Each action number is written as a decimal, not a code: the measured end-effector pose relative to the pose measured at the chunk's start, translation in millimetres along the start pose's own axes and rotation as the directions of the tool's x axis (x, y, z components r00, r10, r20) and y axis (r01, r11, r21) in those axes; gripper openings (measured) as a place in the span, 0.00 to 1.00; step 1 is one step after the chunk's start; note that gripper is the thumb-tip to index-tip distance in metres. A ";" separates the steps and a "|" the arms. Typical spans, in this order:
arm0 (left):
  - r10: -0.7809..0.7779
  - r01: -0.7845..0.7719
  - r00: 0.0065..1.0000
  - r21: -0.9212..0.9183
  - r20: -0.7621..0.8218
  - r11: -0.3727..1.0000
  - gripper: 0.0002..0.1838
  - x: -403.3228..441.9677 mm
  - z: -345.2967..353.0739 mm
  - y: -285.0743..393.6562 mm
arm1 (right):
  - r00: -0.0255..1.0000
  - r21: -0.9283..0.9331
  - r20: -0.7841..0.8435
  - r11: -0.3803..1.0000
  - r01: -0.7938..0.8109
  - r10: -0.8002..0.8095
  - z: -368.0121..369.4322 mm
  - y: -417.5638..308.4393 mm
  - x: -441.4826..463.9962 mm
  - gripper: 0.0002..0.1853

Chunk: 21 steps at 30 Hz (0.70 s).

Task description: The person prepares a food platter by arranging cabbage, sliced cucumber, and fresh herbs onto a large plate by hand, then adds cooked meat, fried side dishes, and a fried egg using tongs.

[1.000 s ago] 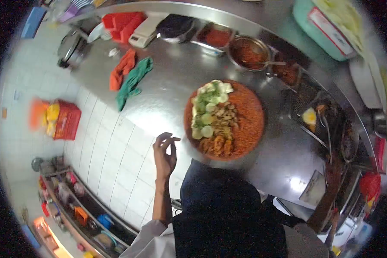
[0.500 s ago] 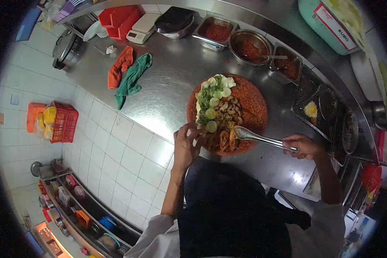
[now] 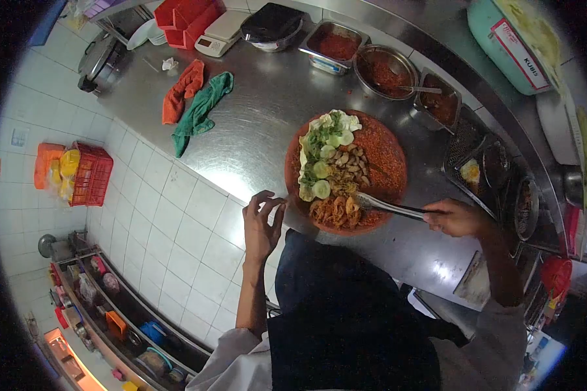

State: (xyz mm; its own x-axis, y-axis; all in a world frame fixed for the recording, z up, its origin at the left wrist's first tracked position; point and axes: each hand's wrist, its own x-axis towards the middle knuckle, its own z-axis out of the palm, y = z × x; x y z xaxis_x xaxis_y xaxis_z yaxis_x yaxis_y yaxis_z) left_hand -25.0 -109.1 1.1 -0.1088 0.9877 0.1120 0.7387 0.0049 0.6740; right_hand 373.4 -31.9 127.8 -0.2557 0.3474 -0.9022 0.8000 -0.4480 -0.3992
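My right hand (image 3: 460,218) is closed round metal tongs (image 3: 401,207), whose tips rest at the fried prawns (image 3: 336,212) near the front of a round clay dish (image 3: 292,163). Red chilli paste (image 3: 388,146) covers the dish's right side. Cucumber slices (image 3: 321,189), leafy greens (image 3: 329,130) and pale cabbage lie along its left, with brownish pieces (image 3: 349,163) I cannot name in the middle. Just off the dish's left front edge, my left hand (image 3: 262,225) is raised with its fingers bent and apart, and nothing shows in it.
Orange (image 3: 182,91) and green cloths (image 3: 202,114) lie on the steel counter (image 3: 254,111). Behind the dish stand a metal bowl (image 3: 386,72) and trays of red paste (image 3: 338,45), beside a scale (image 3: 220,36). A fried egg (image 3: 469,172) sits in a dark tray at right.
My left hand has drawn away from the dish's edge, to the left and down. The tongs have turned in my right hand, their tips still by the prawns, which now lie closer together.
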 end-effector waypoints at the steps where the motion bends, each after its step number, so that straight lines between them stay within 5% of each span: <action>1: 0.017 -0.017 1.000 -0.025 -0.024 1.000 0.06 0.2 4.4 -6.4 | 0.996 -0.071 -0.030 0.994 0.086 -0.088 4.3 2.6 5.5 0.15; 8: 0.075 -0.075 0.996 -0.006 -0.054 0.997 0.06 5.5 -1.4 6.3 | 0.974 -0.234 -0.057 0.951 0.201 -0.220 12.0 -5.0 5.3 0.13; 12: 0.027 -0.027 1.000 -0.014 -0.008 1.000 0.06 5.4 -2.0 7.7 | 0.976 -0.133 -0.088 0.974 0.186 -0.199 9.6 5.3 3.1 0.12; 21: 0.049 -0.049 0.999 0.003 -0.019 0.999 0.06 5.9 -2.4 9.6 | 0.940 -0.247 -0.158 0.934 0.258 -0.302 24.8 1.5 3.1 0.14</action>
State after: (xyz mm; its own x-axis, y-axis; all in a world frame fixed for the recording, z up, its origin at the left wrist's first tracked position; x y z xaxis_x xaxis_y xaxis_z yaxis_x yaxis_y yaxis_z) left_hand -20.1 -103.6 10.1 -0.0850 0.9837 0.1582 0.7454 -0.0426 0.6653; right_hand 360.3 -51.9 120.3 -0.3961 0.5922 -0.7017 0.8153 -0.1247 -0.5655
